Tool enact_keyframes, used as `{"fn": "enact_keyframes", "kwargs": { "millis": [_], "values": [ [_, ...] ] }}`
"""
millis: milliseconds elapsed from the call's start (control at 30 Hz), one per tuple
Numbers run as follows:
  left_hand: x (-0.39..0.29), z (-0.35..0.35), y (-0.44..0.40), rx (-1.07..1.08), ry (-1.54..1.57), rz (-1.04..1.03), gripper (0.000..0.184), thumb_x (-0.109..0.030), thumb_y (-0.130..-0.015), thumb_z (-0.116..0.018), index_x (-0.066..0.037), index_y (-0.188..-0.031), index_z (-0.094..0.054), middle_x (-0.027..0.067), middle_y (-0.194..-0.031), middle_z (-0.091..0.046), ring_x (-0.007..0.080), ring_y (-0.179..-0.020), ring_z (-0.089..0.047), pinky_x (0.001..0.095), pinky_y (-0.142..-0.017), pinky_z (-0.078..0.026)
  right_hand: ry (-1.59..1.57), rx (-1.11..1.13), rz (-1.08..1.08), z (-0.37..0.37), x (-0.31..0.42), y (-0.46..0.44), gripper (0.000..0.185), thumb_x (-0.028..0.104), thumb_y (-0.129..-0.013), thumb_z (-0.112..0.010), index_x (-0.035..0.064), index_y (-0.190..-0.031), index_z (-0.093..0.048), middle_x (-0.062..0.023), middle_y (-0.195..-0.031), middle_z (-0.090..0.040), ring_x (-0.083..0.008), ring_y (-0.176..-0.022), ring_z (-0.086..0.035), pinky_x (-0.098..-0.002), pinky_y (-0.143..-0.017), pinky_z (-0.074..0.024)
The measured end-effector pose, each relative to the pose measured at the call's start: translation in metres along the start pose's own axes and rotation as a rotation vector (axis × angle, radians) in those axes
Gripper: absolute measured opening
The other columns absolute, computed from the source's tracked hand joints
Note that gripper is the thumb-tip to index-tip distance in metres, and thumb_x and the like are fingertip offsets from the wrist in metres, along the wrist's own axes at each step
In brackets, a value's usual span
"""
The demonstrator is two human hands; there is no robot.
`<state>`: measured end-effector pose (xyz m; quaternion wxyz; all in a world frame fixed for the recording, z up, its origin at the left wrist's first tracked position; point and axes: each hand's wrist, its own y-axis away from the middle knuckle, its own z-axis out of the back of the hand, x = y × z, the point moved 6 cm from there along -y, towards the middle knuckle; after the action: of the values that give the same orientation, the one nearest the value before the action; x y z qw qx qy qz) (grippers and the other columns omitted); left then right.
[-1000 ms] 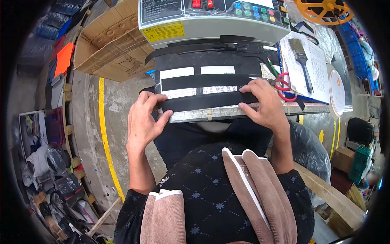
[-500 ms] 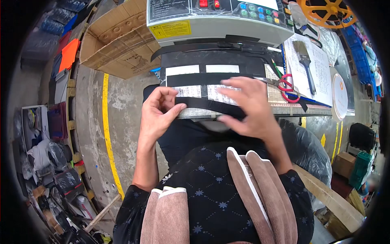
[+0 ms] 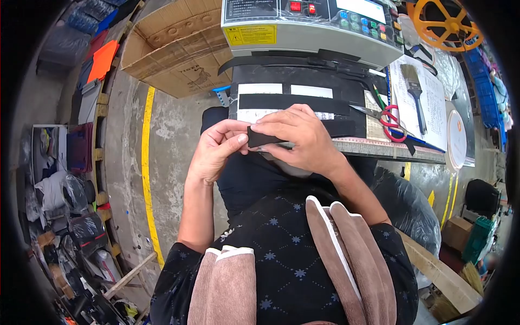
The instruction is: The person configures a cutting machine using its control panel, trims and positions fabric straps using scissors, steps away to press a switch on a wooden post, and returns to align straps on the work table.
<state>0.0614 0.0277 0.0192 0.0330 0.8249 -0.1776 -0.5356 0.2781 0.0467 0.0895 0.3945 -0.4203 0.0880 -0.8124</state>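
Note:
A black strip (image 3: 262,139) is raised at the table's front edge, its left end between my two hands. My left hand (image 3: 219,149) pinches that end between thumb and fingertips. Close beside it, my right hand (image 3: 300,135) holds the strip with the thumb below and fingers above. The strip's right part (image 3: 341,128) lies on the table near a ruler (image 3: 379,148). Another black strip (image 3: 292,103) lies flat behind, among white labels (image 3: 260,88). Red-handled scissors (image 3: 391,120) rest to the right of my right hand.
A grey machine (image 3: 314,38) with buttons stands at the back. An open cardboard box (image 3: 189,70) is at the back left. On the right are a brush (image 3: 414,92) on written papers (image 3: 433,103), a round white disc (image 3: 456,138) and an orange reel (image 3: 444,21).
My right hand has moved left along the front strip to meet my left hand. The strip's left end is now lifted and gripped by both. The view has shifted slightly.

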Motion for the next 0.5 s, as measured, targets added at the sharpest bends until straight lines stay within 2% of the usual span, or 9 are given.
{"fn": "enact_keyframes", "kwargs": {
  "millis": [233, 500],
  "values": [
    [-0.0054, -0.0061, -0.0001, 0.080, -0.007, -0.026, 0.030, -0.007, -0.099, -0.087, -0.002, -0.127, -0.079, 0.0041, -0.101, -0.081, 0.0116, -0.088, -0.073, 0.0282, -0.083, -0.060, -0.050, -0.032, -0.029, 0.0006, 0.0035, 0.0030, 0.049, 0.021, -0.086, -0.093, 0.0140, -0.132, -0.081, -0.0022, -0.127, -0.081, -0.0233, -0.118, -0.075, -0.0432, -0.106, -0.0524],
    [-0.0030, -0.0064, 0.0020, 0.058, -0.018, -0.042, 0.032, -0.004, -0.095, -0.090, -0.003, -0.125, -0.079, 0.0045, -0.102, -0.081, 0.0116, -0.089, -0.074, 0.0280, -0.081, -0.061, -0.020, -0.054, -0.050, -0.0019, 0.0040, 0.0070, 0.045, 0.018, -0.085, -0.092, 0.0129, -0.128, -0.081, -0.0041, -0.126, -0.081, -0.0245, -0.117, -0.076, -0.0447, -0.109, -0.0523]
  ]
}}
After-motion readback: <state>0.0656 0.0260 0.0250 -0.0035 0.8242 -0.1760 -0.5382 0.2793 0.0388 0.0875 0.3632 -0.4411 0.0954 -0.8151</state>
